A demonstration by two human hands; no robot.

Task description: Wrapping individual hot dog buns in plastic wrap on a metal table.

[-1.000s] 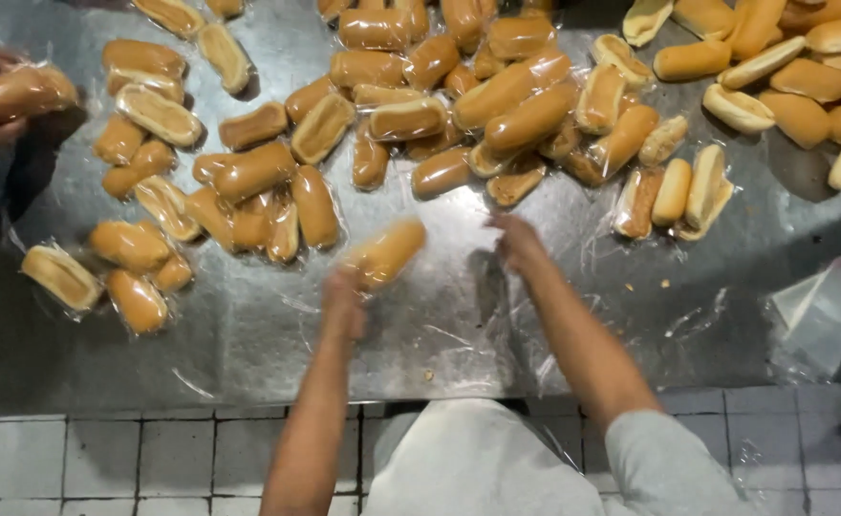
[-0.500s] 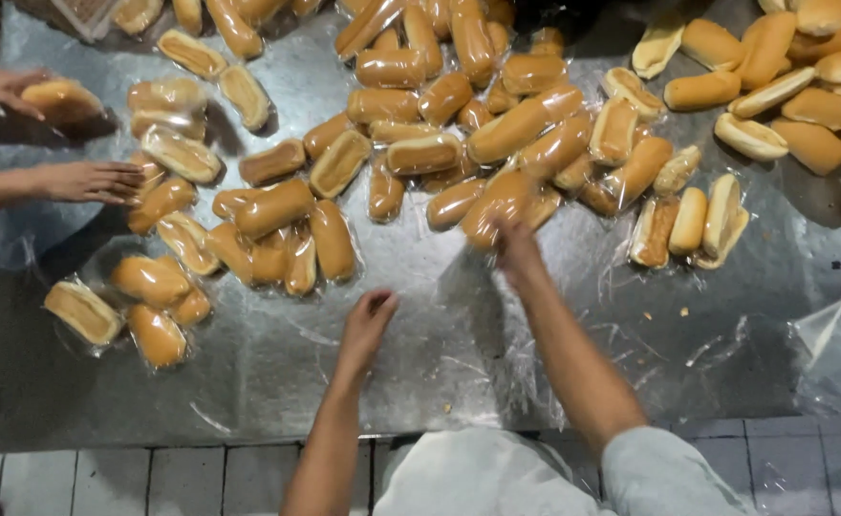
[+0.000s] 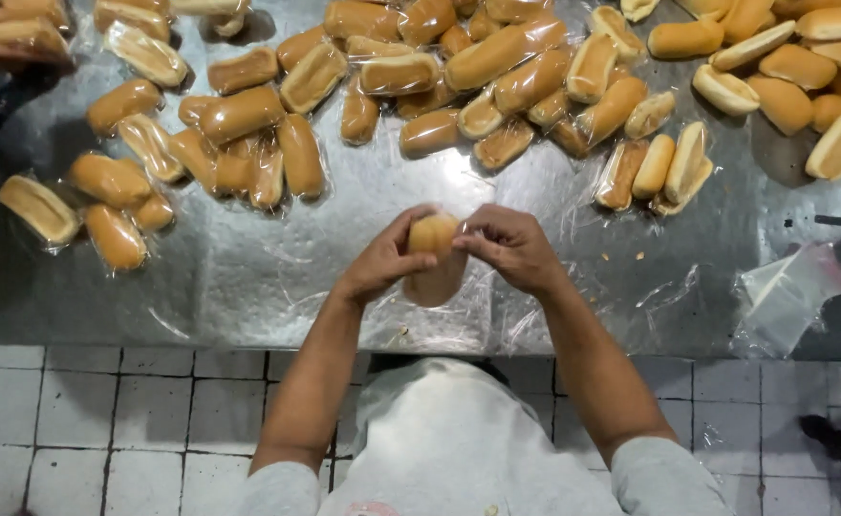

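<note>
- Hands meet over the near edge of the shiny crinkled metal tabletop (image 3: 248, 277): the left hand (image 3: 387, 260) and the right hand (image 3: 511, 247) both pinch one golden-brown oblong bread roll (image 3: 435, 258), fingers curled around its upper end.
- Roll stands lengthwise between the two hands, its lower end pointing toward the person in the white shirt (image 3: 459, 440); clear plastic film lies just beneath it.
- Heap of similar rolls wrapped in clear plastic (image 3: 497, 76) lies farther back, well apart from the hands.
- Smaller cluster of wrapped rolls (image 3: 201, 143) sits to the left.
- Unwrapped bare rolls (image 3: 793, 67) are piled at the far right.
- Stack of empty clear plastic bags (image 3: 784, 296) rests at the right edge.
- Another person's hand (image 3: 10, 48) shows at the upper left, among wrapped rolls.
</note>
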